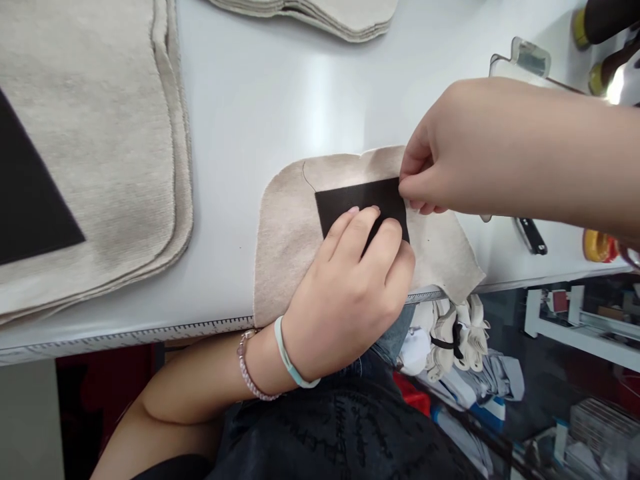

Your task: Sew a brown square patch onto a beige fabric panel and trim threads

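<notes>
A beige fabric piece [285, 233] with rounded corners lies near the table's front edge. On it sits a black rectangular patch [360, 193], with a thin thread [305, 175] curving from its upper left corner. My left hand [355, 280] rests palm down over the patch, fingers spread and pressing it flat. Its lower edge is hidden beneath that hand. At the patch's upper right corner, my right hand [425, 167] has thumb and fingers pinched together. Whatever is between those fingertips is too small or covered to make out.
Stacked beige fabric pieces [110, 133] with a black patch lie left; another stack [340, 17] lies at the back. A measuring tape [200, 328] runs along the table edge. Right are a black-handled tool [531, 236], a tape roll [596, 245] and dark thread cones [605, 23].
</notes>
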Demonstrator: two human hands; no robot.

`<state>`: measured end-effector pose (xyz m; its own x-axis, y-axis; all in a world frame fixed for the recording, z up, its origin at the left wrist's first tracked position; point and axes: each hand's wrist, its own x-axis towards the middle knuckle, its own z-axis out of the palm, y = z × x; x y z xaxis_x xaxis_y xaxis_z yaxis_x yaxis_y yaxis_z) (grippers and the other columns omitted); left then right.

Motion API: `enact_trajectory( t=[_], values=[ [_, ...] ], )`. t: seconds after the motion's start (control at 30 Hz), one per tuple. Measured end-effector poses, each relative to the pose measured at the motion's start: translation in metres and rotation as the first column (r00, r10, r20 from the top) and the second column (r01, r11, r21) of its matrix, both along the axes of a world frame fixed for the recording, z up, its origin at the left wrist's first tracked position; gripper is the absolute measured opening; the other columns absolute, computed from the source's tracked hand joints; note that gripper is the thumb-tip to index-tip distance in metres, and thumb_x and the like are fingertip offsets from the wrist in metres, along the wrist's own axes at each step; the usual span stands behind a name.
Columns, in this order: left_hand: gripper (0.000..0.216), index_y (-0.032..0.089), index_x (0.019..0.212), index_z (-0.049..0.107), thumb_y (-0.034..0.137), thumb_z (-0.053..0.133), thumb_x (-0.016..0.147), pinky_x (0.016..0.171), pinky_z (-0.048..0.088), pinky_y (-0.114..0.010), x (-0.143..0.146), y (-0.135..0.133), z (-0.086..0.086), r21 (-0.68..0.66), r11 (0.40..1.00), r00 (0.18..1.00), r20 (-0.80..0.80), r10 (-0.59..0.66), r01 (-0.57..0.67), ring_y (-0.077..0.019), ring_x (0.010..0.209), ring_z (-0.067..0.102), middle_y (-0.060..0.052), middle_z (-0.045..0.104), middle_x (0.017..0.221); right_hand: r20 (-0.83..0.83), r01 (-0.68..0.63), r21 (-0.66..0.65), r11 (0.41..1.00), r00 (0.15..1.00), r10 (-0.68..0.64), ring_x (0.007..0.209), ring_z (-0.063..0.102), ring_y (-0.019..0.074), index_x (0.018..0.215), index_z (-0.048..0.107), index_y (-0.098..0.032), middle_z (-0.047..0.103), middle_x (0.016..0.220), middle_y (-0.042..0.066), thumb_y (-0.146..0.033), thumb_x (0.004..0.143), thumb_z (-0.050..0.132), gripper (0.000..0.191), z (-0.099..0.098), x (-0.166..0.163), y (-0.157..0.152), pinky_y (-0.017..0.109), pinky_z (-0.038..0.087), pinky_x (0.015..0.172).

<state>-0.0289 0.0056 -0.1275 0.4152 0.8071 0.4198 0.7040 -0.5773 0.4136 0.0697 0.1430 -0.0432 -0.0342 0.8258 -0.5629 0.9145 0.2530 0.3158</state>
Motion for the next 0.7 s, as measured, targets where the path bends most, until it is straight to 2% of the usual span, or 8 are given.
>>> enact_trajectory(
  t=[0.1, 0.17, 0.27, 0.37, 0.47, 0.7],
  values=[
    [0.023, 0.005, 0.108, 0.064, 0.015, 0.05, 0.093, 0.108, 0.048, -0.049, 0.0, 0.0, 0.0, -0.008, 1.0, 1.0, 0.012, 0.002, -0.002, -0.0331, 0.119, 0.059, -0.016, 0.065, 0.117, -0.081, -0.111, 0.039, 0.993, 0.99, 0.114, 0.044, 0.048, 0.0175, 0.058, 0.064, -0.022, 0.045, 0.045, 0.001, -0.02, 0.067, 0.064, 0.009, -0.003, 0.01, -0.002, 0.031, 0.032, 0.039],
    [0.023, 0.006, 0.108, 0.064, 0.015, 0.049, 0.093, 0.108, 0.047, -0.048, 0.0, 0.0, 0.0, -0.011, 1.0, 1.0, 0.007, 0.005, -0.005, -0.0326, 0.119, 0.059, -0.015, 0.065, 0.118, -0.156, -0.131, 0.037, 0.991, 0.978, 0.135, 0.037, 0.039, 0.0121, 0.055, 0.063, -0.022, 0.045, 0.041, -0.002, -0.021, 0.066, 0.061, 0.011, -0.004, 0.018, -0.002, 0.028, 0.028, 0.035],
    [0.023, 0.005, 0.108, 0.064, 0.015, 0.048, 0.094, 0.108, 0.047, -0.047, 0.0, 0.0, -0.001, -0.003, 1.0, 1.0, 0.0, 0.006, -0.006, -0.0327, 0.119, 0.059, -0.014, 0.065, 0.118, -0.2, -0.025, -0.021, 0.999, 0.98, 0.021, 0.035, 0.041, 0.0086, 0.063, 0.068, -0.023, 0.052, 0.042, -0.004, -0.02, 0.069, 0.063, 0.008, -0.004, 0.028, -0.001, 0.026, 0.032, 0.038],
    [0.022, 0.005, 0.107, 0.064, 0.015, 0.048, 0.094, 0.107, 0.047, -0.047, 0.001, 0.0, -0.002, 0.024, 1.0, 1.0, 0.013, 0.014, -0.014, -0.0328, 0.118, 0.059, -0.015, 0.065, 0.118, -0.2, 0.08, -0.1, 0.992, 0.975, -0.098, 0.039, 0.045, 0.0068, 0.077, 0.072, -0.024, 0.065, 0.059, -0.005, -0.024, 0.074, 0.064, 0.009, -0.004, 0.039, 0.004, 0.025, 0.033, 0.041],
    [0.022, 0.005, 0.107, 0.064, 0.015, 0.049, 0.094, 0.107, 0.047, -0.048, 0.0, 0.001, -0.002, 0.01, 1.0, 1.0, 0.011, 0.004, -0.004, -0.033, 0.118, 0.059, -0.015, 0.066, 0.119, -0.243, 0.072, -0.137, 0.988, 0.965, -0.104, 0.039, 0.042, 0.0031, 0.085, 0.073, -0.024, 0.071, 0.07, -0.005, -0.026, 0.077, 0.062, 0.014, -0.005, 0.048, 0.009, 0.023, 0.031, 0.042],
    [0.023, 0.004, 0.109, 0.063, 0.015, 0.049, 0.093, 0.108, 0.046, -0.049, -0.001, 0.0, 0.0, -0.013, 1.0, 1.0, 0.019, -0.008, 0.008, -0.0338, 0.12, 0.058, -0.016, 0.065, 0.119, -0.345, 0.105, -0.141, 0.985, 0.927, -0.148, 0.039, 0.04, 0.0016, 0.079, 0.075, -0.023, 0.07, 0.066, -0.006, -0.019, 0.078, 0.065, 0.011, -0.01, 0.056, 0.011, 0.025, 0.028, 0.042]
  ],
)
